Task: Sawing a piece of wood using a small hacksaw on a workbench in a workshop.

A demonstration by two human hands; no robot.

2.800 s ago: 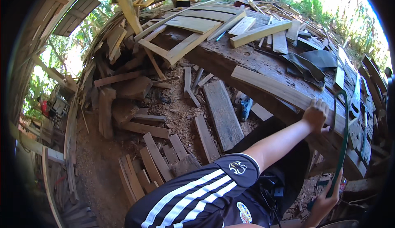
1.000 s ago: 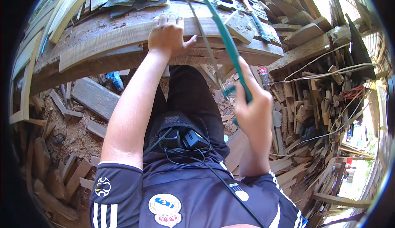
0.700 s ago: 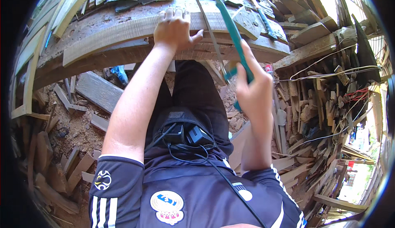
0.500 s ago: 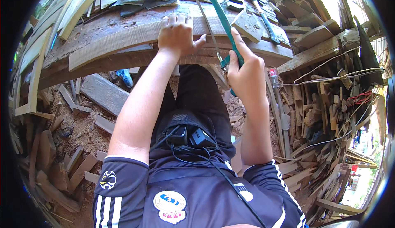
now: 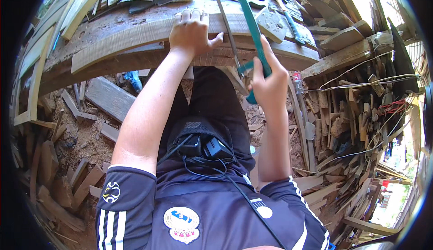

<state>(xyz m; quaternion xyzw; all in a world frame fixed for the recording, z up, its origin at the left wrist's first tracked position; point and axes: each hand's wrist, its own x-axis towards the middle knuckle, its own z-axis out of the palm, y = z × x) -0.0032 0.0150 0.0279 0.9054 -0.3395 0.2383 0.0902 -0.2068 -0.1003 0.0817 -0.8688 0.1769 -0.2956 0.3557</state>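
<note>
Head view: left hand (image 5: 191,31) presses flat on the wooden plank (image 5: 135,40), steadying it, while right hand (image 5: 269,81) grips the green-framed saw (image 5: 247,20) firmly.

Bright daylight falls from above and from the right, where the upper right corner washes out to white glare beyond the stacked brown timber offcuts (image 5: 352,114). The long pale curved wooden plank (image 5: 135,40) is evenly lit, with soft shadow beneath it. Focus is sharp centrally; straight edges bow toward the black circular rim.
</note>
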